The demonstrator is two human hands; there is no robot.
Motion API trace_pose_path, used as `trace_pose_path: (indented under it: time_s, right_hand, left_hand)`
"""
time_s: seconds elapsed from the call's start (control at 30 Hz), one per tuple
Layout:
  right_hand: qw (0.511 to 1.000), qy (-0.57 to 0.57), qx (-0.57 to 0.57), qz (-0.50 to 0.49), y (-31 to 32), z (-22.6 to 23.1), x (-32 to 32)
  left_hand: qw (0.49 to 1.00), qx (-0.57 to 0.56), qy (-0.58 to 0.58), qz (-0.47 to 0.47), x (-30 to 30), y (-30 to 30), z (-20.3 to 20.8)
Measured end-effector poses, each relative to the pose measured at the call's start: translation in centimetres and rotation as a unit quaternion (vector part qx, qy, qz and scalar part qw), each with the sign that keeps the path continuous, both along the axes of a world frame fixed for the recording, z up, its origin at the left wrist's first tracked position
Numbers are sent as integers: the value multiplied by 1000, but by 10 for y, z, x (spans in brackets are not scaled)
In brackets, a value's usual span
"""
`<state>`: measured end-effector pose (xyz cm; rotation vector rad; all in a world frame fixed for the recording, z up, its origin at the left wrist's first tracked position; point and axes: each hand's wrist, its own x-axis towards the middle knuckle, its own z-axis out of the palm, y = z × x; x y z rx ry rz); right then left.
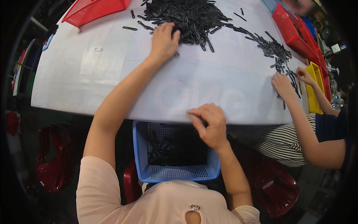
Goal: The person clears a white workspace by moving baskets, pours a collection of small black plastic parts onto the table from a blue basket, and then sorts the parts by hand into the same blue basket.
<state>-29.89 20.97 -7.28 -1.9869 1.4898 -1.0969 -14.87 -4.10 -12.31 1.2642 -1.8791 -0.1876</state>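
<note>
A large heap of small black elongated plastic pieces (pixel 186 16) lies at the far middle of the white-covered table (pixel 93 82). My left hand (pixel 164 42) reaches to the heap's near left side, thumb and forefinger apart. Its fingertips are among the pieces, and I cannot see any piece held. Near the table's front edge, my right hand (pixel 212 125) is above the right part of a blue plastic basket (pixel 140 149), its fingers curled. Something dark shows between thumb and fingers, too unclear to name. More black pieces lie in the basket, partly in shadow.
At the right, a co-worker's hands (pixel 284 86) handle a smaller spread of black pieces (pixel 274 50). Red baskets stand at the far left (pixel 95 11) and far right (pixel 292 31), with a yellow basket (pixel 316 87) nearer. Dark red chairs (pixel 56 160) flank me below table height.
</note>
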Motion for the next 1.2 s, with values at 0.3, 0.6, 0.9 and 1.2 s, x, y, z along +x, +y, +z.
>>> trace_pose_path:
  time_s: [0.3, 0.6, 0.9, 1.2]
  right_hand:
    - [996, -74, 11, -48, -19, 7, -21]
    - [999, -28, 20, -36, -50, -1, -23]
    - [977, 198, -74, -29, -29, -1, -32]
    - [990, 130, -17, -44, -52, 6, -50]
  left_hand:
    - [972, 147, 154, -100, 29, 79, 53]
    - [987, 116, -79, -76, 28, 184, 56]
    - [989, 66, -62, -119, 35, 189, 47]
    - [977, 131, -72, -150, 31, 184, 67]
